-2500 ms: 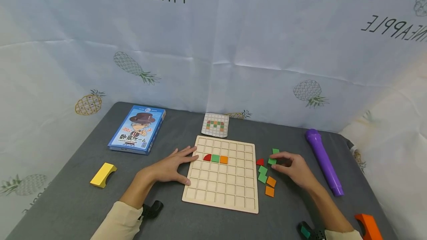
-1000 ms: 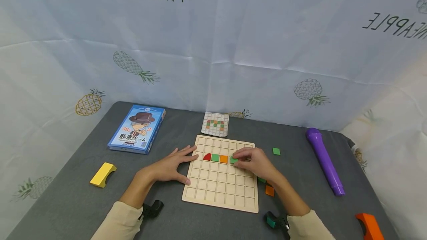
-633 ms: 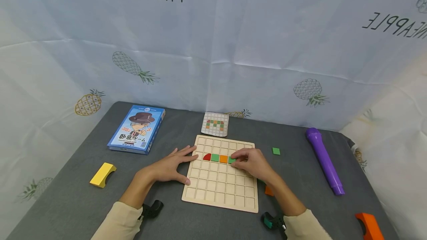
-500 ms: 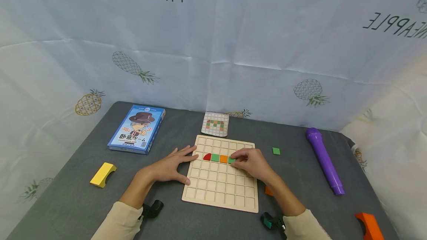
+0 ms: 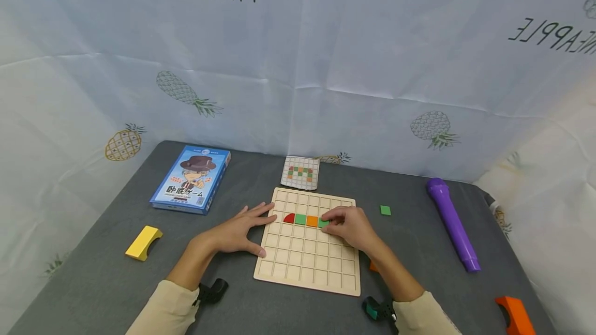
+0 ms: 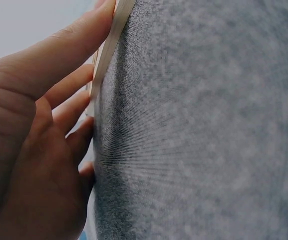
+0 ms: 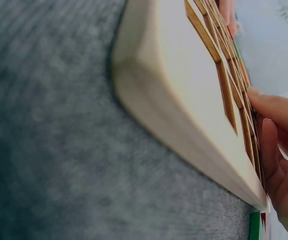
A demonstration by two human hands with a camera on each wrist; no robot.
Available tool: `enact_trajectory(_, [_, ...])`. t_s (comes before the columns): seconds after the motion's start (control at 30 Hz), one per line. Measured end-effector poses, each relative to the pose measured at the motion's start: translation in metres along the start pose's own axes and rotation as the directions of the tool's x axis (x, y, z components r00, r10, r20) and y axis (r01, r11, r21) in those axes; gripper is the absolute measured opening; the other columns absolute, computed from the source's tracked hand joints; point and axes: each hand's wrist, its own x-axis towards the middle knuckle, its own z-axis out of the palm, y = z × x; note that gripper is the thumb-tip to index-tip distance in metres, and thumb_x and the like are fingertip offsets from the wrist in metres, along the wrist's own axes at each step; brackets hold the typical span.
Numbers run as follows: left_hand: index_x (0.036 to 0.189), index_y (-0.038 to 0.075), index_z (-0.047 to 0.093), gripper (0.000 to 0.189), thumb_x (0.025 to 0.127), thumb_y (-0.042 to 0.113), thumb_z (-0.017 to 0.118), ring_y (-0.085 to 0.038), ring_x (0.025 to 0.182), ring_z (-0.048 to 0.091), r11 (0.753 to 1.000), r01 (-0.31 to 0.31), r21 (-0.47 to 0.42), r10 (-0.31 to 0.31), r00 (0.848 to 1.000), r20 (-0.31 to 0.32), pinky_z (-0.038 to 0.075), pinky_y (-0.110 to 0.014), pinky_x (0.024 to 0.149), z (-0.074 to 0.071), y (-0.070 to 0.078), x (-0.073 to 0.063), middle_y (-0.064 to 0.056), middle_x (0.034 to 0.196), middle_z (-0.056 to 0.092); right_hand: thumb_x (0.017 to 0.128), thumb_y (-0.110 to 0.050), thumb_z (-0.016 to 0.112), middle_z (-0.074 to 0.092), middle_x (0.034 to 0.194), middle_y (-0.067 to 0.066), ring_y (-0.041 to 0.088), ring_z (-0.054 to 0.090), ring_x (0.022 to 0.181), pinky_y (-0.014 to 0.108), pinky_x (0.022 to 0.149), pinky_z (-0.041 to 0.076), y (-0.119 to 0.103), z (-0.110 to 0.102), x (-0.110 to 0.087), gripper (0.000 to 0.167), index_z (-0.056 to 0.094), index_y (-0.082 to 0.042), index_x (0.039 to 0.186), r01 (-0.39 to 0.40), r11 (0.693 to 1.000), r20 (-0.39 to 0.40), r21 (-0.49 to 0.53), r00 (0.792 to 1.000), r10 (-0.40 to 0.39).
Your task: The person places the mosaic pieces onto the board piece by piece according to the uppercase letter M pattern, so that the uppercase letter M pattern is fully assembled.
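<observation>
A wooden grid board lies on the dark table. My left hand spreads along its left edge; in the left wrist view the thumb and fingertips rest at that edge. The thumb and fingers of my right hand hold a green square tile in the grid, partly covered by the fingertips. Left of it in the same row sit an orange tile, another green tile and a red rounded tile. Behind the board is a small pattern card.
One loose green tile lies right of the board. An orange tile is mostly hidden by the right forearm. Around the table are a purple microphone, a blue game box, a yellow block and an orange block.
My right hand has brought a green tile from the loose pieces at right onto the board, then slid it slightly left beside the orange tile. The left hand has stayed put.
</observation>
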Motion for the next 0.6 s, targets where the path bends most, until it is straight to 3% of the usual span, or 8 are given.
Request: enact_trajectory(0.6, [0.157,0.007,0.040,0.091,0.083,0.038,0.084,-0.043,0.160,0.007,1.000,0.011,0.008,-0.011,1.000,0.003,-0.002,-0.071,0.125,0.0005,0.0004,0.0001,-0.014,0.173,0.014,0.083,-0.014,0.084,0.077,0.102,0.007,0.004,0.064,0.072,0.020,0.064,0.056,0.0013,0.0021,0.0011,0.016,0.081,-0.012,0.099,-0.011,1.000,0.001,0.022,1.000,0.011])
